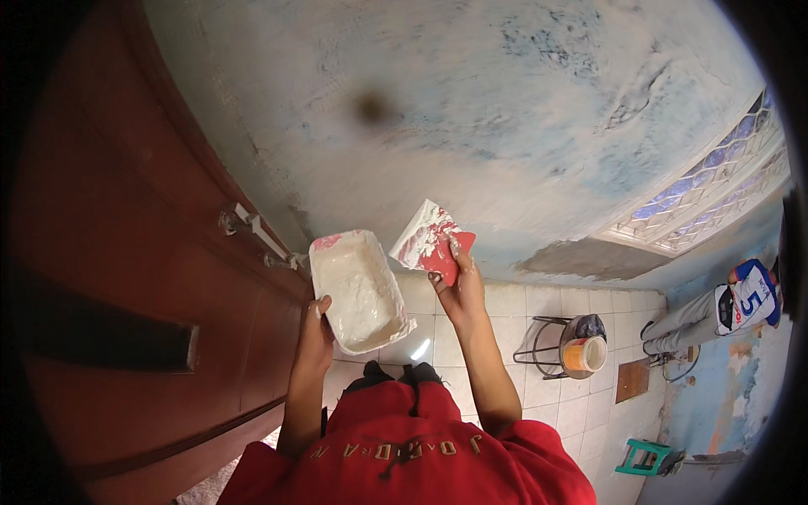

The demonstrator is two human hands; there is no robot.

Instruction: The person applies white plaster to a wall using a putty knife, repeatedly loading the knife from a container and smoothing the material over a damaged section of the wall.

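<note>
Into the loading stage, by the look of it: gathering putty (pixel 362 290) on the scraper (pixel 441 254), short of any contact with the wall (pixel 480 126). Gripping the tray (pixel 327 242) with the left hand (pixel 315 332), hooking the thumb over its left rim, mostly hiding the fingers underneath. And across to the right hand (pixel 463 290): pinching the red scraper by its right end, just beside the tray but apart from it, pointing the smeared white edge up and leftward. Firmly held on both sides, apparently!

Calling next, most likely, for a level tray, a turn of the wrist and an even load along the edge before meeting the wall. Worth watching for drips off those thick, ragged dollops.

Over to the containers! In the tray: off-white putty, thick and glossy in places, coating the bottom, smeared up the sides, caked on the rim. At the upper-left corner: a flash of pinkish red. Away to the right, up on a stool (pixel 543 347): an orange and white bucket (pixel 581 355), upright and uncovered. Impossible to tell its contents from here. Beside it: a dark bundle (pixel 589 326), perhaps a bag, too small to read further.
</note>
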